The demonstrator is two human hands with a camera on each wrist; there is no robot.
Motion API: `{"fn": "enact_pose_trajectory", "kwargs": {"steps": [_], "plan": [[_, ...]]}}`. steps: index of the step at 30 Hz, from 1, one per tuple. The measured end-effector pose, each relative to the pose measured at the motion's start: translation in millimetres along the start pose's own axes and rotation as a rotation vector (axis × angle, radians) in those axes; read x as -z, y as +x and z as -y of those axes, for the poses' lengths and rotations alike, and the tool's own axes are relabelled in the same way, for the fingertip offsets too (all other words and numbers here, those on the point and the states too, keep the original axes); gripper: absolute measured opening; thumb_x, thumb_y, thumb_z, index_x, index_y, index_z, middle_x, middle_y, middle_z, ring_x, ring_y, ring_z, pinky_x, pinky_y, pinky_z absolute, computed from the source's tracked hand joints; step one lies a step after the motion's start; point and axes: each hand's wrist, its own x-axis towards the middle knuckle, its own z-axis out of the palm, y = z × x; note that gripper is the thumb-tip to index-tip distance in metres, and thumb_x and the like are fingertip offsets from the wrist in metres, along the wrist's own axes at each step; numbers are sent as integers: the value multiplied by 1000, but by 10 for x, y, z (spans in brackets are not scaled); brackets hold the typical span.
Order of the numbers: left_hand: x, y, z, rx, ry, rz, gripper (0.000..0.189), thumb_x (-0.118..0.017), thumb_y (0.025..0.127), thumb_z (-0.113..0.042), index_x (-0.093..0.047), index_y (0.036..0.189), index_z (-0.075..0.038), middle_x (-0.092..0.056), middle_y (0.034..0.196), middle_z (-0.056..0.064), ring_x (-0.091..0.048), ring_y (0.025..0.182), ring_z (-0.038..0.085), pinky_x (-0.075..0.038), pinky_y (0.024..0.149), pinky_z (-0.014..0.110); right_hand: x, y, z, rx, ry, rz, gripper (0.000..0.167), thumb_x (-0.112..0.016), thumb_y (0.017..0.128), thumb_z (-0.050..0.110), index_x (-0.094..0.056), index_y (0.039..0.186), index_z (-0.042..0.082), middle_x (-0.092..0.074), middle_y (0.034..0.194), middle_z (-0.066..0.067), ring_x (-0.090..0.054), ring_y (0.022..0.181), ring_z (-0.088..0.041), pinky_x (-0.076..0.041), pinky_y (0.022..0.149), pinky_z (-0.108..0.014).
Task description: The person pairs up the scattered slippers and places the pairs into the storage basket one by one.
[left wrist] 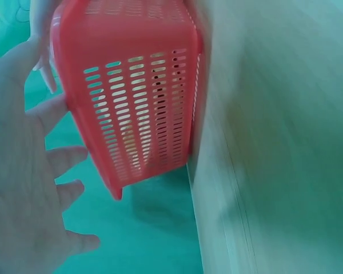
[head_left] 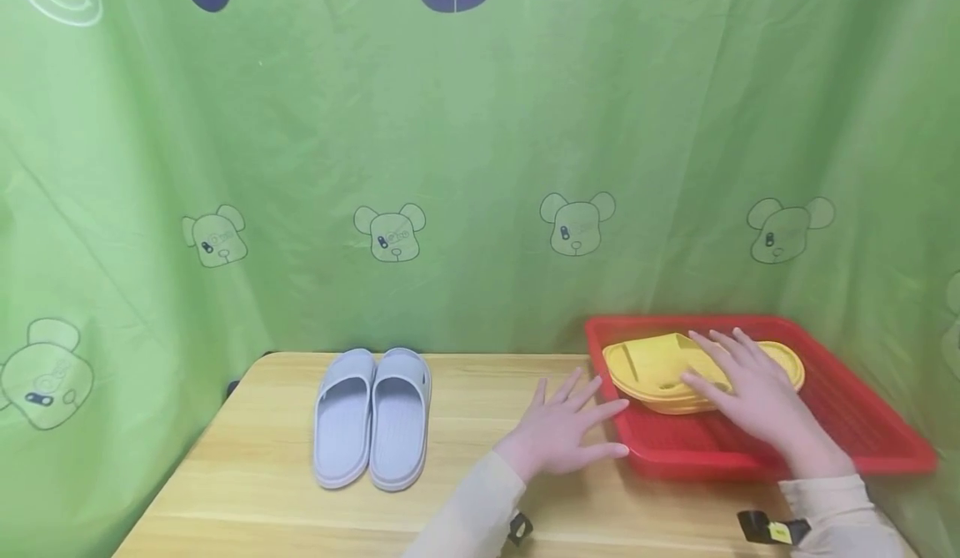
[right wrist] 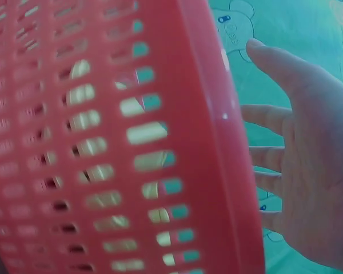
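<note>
Inside a red plastic basket [head_left: 750,462] lies a yellow slipper [head_left: 652,362], with what looks like another yellow sole directly under it. My right hand [head_left: 757,395] is over the slipper with fingers spread; whether it touches the slipper cannot be told. Spread fingers also mark my left hand [head_left: 558,433], which is beside the basket's left wall and holds nothing. In the left wrist view that hand is close to the rim of the slotted red basket [left wrist: 137,114]. A pair of grey slippers, the left one [head_left: 341,433] and the right one [head_left: 399,433], sits side by side on the table.
The wooden table [head_left: 255,458] carries the basket on its right side and the grey slippers left of its middle. A green curtain [head_left: 480,124] printed with bear heads hangs behind and around the table. Black straps [head_left: 753,527] show near the wrists.
</note>
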Motion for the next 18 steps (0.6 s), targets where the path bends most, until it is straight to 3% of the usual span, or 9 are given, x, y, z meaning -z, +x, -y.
{"fn": "enact_pose_trajectory", "kwargs": {"steps": [5,9,18], "plan": [[34,-156,57,-3,18,-39,62,-20,91,-77,-8,148,-56,-16,164,-9,-5,154,22,-17,119,62,-38,20,156,-4,6,23,69,-60,93,48,-37,150,15,-40,146,-29,-18,144,-50,-20,102,-75],[92,-265,105,-6,39,-78,63,-22,93,-75,-19,151,-49,-26,161,-7,-15,153,22,-23,118,61,-76,49,295,14,43,37,68,-61,92,46,-39,149,15,-41,147,-29,-26,140,-51,-23,103,-74],[227,-477,279,-72,107,-225,56,-34,97,-65,-52,139,-32,-54,144,-6,-49,135,18,-39,111,54,-186,117,564,41,90,36,60,-66,89,47,-54,138,13,-58,135,-18,-46,129,-45,-35,103,-64]]}}
